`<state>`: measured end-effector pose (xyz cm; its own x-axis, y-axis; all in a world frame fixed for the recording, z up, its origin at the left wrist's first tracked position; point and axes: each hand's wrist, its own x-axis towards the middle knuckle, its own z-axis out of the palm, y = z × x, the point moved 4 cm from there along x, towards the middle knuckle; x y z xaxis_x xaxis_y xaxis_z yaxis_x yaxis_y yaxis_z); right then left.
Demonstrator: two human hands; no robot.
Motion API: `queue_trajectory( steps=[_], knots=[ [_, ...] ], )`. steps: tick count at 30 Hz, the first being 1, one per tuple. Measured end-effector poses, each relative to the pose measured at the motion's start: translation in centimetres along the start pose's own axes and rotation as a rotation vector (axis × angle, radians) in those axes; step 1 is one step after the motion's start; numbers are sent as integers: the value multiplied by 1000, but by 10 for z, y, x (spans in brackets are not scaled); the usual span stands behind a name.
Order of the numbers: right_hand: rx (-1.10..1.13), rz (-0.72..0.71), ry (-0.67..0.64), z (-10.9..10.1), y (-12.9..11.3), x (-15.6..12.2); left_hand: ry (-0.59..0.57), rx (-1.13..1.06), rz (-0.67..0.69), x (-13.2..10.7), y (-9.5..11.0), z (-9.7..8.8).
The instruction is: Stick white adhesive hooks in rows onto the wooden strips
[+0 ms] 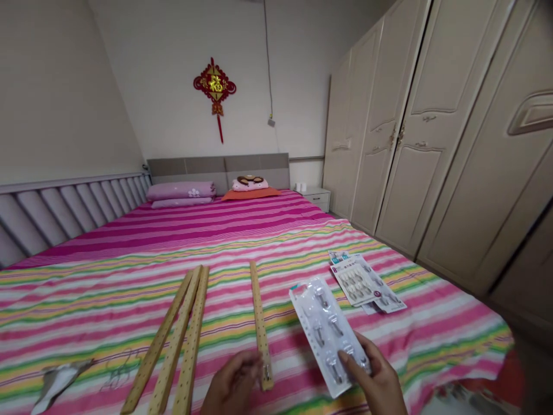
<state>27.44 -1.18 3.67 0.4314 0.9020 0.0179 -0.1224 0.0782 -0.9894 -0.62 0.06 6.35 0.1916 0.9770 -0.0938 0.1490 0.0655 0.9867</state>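
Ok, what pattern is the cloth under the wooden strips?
Striped cloth: pink, white, green and yellow; head view.

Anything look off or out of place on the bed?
Lower left: a crumpled silvery-white scrap beside a loose, thin tangle, material unclear. Both look like stray litter next to the three straight wooden strips. No spill visible.

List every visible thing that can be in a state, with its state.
Left hand: fingers bent, beside the lone strip; grip unclear
Right hand: closed on the pack
Pack: held at a slant, hooks inside
Lone strip: lying flat
Three strips: side by side
Cards: overlapping
Drawer: shut
Ornament: hanging
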Motion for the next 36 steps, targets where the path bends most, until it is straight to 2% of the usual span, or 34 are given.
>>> queue_trajectory(
  steps=[3,7,9,13,20,24,27,30,36],
  knots=[
    [38,-4,-45,22,-1,-22,74,-295,-41,14,19,13],
    [65,-6,-171,46,1,-43,-14,-587,-76,21,30,42],
    [43,-19,-243,52,1,-48,-12,-639,-95,20,31,47],
    [45,-10,-410,59,-5,-48,26,-646,-92,17,31,43],
    [168,2,-563,77,-30,-35,-67,-649,-111,11,24,48],
    [119,-37,-540,90,-44,-38,-89,-646,-142,9,21,52],
    [55,-94,-530,96,-48,-46,-5,-594,-116,9,26,46],
    [-9,-102,-525,97,-43,-52,58,-517,-54,9,34,39],
    [-46,-97,-473,89,-33,-53,46,-452,-80,5,37,39]
  ],
)
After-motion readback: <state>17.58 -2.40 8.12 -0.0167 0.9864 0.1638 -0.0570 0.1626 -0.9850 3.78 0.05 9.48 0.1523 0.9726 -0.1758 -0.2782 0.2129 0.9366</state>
